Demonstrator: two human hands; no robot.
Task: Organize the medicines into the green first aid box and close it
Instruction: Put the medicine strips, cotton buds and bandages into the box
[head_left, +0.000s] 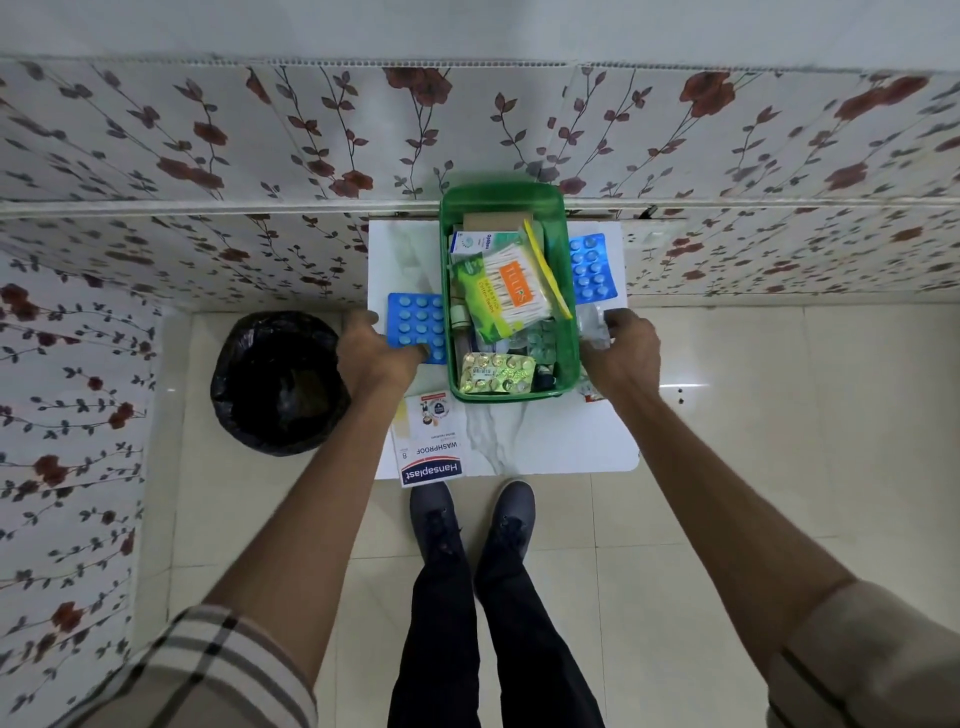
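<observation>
The green first aid box (570, 332) stands open on a small white table (545, 441), filled with a cotton swab pack (501, 293), a white medicine carton (480, 241) and a gold blister strip (496, 373). My left hand (371, 353) grips a blue blister pack (418, 325) lying just left of the box. My right hand (621, 345) is closed on a clear plastic packet (595, 325) at the box's right wall. A second blue blister pack (591, 267) lies right of the box. No lid is visible.
A Hansaplast plaster box (428, 447) lies at the table's front left corner. A bin lined with a black bag (278, 382) stands on the floor left of the table. Floral wall panels rise behind the table. My shoes (472, 514) stand by its front edge.
</observation>
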